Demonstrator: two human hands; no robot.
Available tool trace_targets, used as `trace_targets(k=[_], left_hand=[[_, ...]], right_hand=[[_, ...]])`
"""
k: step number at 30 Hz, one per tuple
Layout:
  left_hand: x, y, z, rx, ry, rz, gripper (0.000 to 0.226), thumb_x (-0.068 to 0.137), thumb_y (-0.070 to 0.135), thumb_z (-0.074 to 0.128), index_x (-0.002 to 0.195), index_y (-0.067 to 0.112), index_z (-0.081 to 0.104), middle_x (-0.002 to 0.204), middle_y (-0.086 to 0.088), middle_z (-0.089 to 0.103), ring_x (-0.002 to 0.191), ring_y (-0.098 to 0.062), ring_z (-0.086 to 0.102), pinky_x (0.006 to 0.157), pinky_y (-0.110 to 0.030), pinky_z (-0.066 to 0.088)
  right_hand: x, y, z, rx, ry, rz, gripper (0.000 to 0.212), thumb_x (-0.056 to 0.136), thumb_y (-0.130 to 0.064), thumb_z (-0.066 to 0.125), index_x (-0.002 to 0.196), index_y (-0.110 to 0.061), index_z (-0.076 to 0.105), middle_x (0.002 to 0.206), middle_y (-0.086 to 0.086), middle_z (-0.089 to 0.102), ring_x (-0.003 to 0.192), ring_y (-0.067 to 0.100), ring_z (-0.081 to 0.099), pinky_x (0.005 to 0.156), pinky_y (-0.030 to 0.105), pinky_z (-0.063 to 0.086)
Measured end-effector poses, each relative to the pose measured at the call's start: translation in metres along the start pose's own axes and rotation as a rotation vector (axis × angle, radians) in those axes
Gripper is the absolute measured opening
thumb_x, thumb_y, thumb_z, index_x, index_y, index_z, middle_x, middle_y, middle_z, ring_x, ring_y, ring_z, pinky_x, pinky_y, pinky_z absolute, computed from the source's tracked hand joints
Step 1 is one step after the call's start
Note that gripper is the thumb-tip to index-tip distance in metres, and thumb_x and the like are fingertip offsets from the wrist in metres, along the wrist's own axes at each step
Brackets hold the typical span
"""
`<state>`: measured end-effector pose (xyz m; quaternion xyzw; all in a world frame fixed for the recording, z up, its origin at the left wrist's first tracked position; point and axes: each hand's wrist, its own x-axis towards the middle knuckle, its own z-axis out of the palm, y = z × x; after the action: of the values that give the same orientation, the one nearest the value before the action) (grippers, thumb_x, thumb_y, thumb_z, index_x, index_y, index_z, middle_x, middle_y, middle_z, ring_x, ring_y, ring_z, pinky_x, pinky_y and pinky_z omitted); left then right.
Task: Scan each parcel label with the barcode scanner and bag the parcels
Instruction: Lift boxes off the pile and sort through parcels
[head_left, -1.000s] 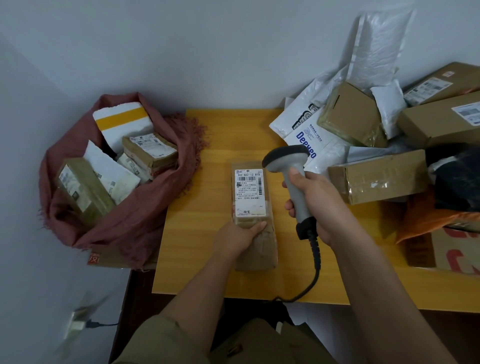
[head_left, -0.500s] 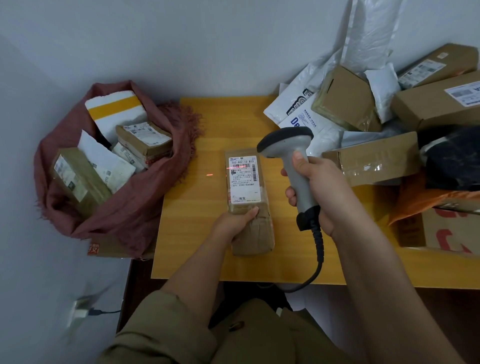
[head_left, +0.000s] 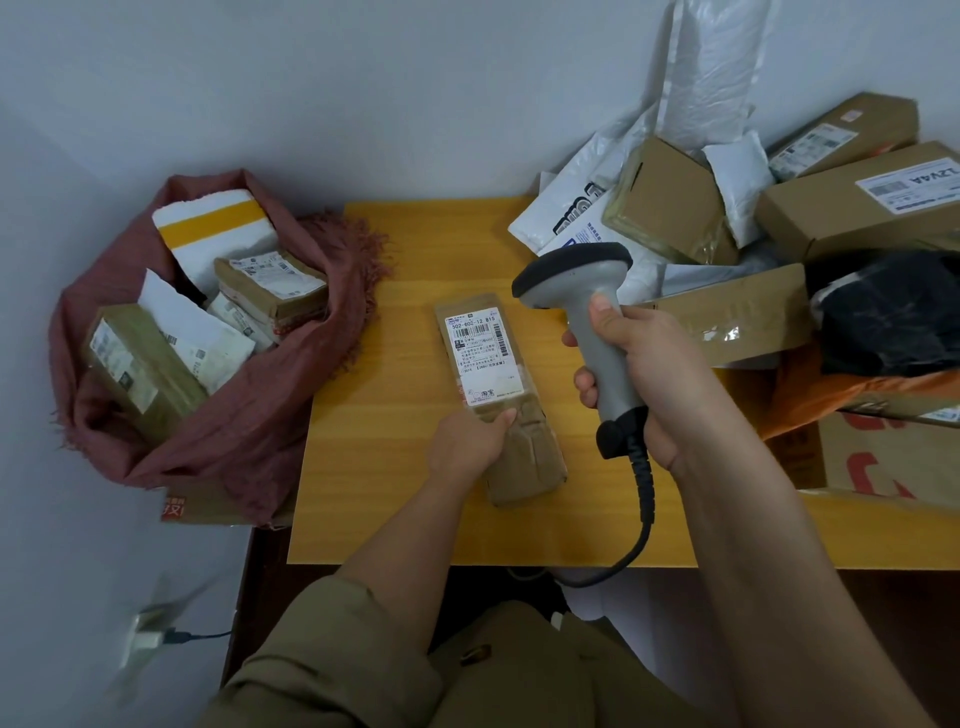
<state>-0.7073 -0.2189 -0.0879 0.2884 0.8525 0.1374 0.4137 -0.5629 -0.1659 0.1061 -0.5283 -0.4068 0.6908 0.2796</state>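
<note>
A long brown parcel (head_left: 524, 447) with a white label (head_left: 483, 356) lies on the yellow wooden table (head_left: 395, 364). My left hand (head_left: 470, 441) grips its near left side, thumb on top just below the label. My right hand (head_left: 636, 374) holds a grey barcode scanner (head_left: 587, 301) by the handle, its head up and to the right of the label. The scanner's black cable (head_left: 641, 499) drops over the table's front edge. A dusty-red cloth bag (head_left: 249, 410) stands open left of the table with several parcels inside.
A heap of cardboard boxes (head_left: 727, 317) and white mailers (head_left: 566, 218) fills the table's right side and back corner. A black bag (head_left: 893, 317) and an orange one (head_left: 852, 400) lie at far right. White walls close in behind and to the left. A plug (head_left: 156, 636) sits low left.
The red scan line seen across the label half a second ago is gone. The scanner has tilted up and back slightly. My left hand still holds the parcel.
</note>
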Motion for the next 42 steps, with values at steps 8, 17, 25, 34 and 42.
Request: trace_targets(k=[8, 17, 25, 34, 42], left_hand=[[0.008, -0.008, 0.0, -0.276, -0.098, -0.093, 0.044, 0.09, 0.047, 0.063, 0.119, 0.014, 0.064, 0.115, -0.006, 0.066, 0.102, -0.03, 0.062, 0.08, -0.037, 0.053], [0.001, -0.011, -0.027, -0.65, -0.286, -0.035, 0.035, 0.084, 0.05, 0.069, 0.097, 0.021, 0.054, 0.114, -0.005, 0.064, 0.101, -0.023, 0.062, 0.082, -0.039, 0.054], [0.001, 0.001, -0.085, -0.783, -0.044, 0.351, 0.039, 0.08, 0.039, 0.072, 0.09, 0.03, 0.035, 0.11, -0.008, 0.05, 0.098, -0.025, 0.055, 0.052, -0.024, 0.046], [0.028, -0.098, -0.23, -1.033, 0.458, 0.31, 0.047, 0.083, 0.02, 0.072, 0.113, 0.019, 0.036, 0.106, 0.007, 0.047, 0.091, -0.007, 0.054, 0.063, -0.017, 0.051], [0.083, -0.182, -0.327, -0.864, 0.482, 0.066, 0.043, 0.092, 0.022, 0.059, 0.128, 0.024, 0.035, 0.126, -0.003, 0.054, 0.102, -0.015, 0.058, 0.084, -0.031, 0.051]], right_hand=[[0.054, 0.069, -0.012, -0.004, 0.108, 0.249, 0.016, 0.09, -0.014, 0.067, 0.104, -0.016, 0.06, 0.072, 0.003, 0.057, 0.047, 0.009, 0.053, 0.046, 0.023, 0.045], [0.071, 0.116, 0.001, 0.15, 0.184, 0.298, 0.022, 0.091, -0.009, 0.065, 0.111, -0.014, 0.059, 0.07, 0.004, 0.059, 0.048, 0.01, 0.053, 0.045, 0.026, 0.046], [0.064, 0.074, 0.065, 0.238, 0.241, 0.034, 0.019, 0.092, -0.006, 0.062, 0.099, -0.023, 0.056, 0.077, 0.0, 0.057, 0.047, 0.007, 0.05, 0.044, 0.022, 0.045], [0.055, 0.068, 0.232, 0.239, 0.029, -0.044, 0.024, 0.093, -0.006, 0.062, 0.111, -0.021, 0.056, 0.109, 0.006, 0.067, 0.048, 0.009, 0.049, 0.047, 0.023, 0.045], [0.055, 0.092, 0.318, 0.161, -0.005, -0.002, 0.026, 0.092, -0.007, 0.064, 0.115, -0.017, 0.055, 0.099, 0.004, 0.067, 0.048, 0.01, 0.051, 0.047, 0.025, 0.045]])
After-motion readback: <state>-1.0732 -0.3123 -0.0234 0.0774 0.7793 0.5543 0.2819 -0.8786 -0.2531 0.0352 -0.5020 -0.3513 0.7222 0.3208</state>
